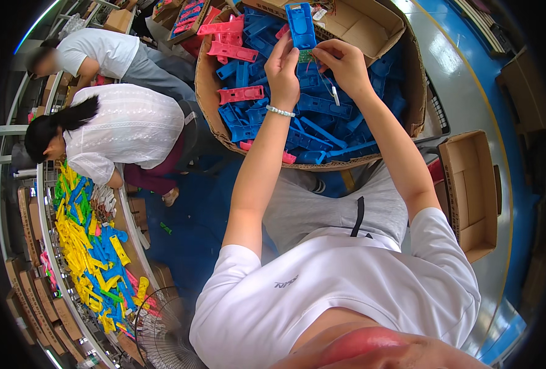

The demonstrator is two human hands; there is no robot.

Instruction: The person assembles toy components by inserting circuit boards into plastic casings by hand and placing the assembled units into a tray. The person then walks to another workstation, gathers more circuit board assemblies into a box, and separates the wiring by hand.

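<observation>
Plastic shell (300,24) held up: bright blue; small circuit board (305,56) beneath it: green. Large carton (206,80): brown cardboard, filled with blue parts (313,117) and some pink parts (241,95). Bracelet (280,111): white beads. Shirt (347,283): white; shorts (334,206): grey, black drawstring. Bench heap (91,258): yellow, blue, green, pink. Floor (193,209): blue.

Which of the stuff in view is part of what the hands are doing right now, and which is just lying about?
In hand:
left hand
right hand
blue part, held by both
small green board under it
box of blue and pink parts

Lying about:
empty box
yellow and blue parts on the side table
fan
</observation>
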